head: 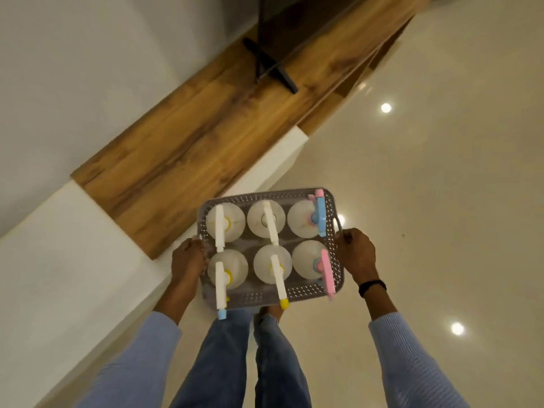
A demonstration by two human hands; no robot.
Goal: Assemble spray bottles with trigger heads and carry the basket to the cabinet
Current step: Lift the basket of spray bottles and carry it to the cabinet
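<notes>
Gripping basket [259, 296] ends: both hands [188, 257]

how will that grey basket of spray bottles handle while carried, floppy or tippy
The basket is perforated plastic, so it may flex under six bottles. The left hand and right hand grip opposite ends, which should keep it level. Packed two by three, the bottles probably won't tip, though trigger heads overhanging the near rim could snag.

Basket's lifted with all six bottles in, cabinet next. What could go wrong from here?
The pink trigger head and the blue-tipped nozzle overhang the basket rim and may snag on the cabinet edge. The bottles look loose, so tilting between left hand and right hand could topple them.
</notes>
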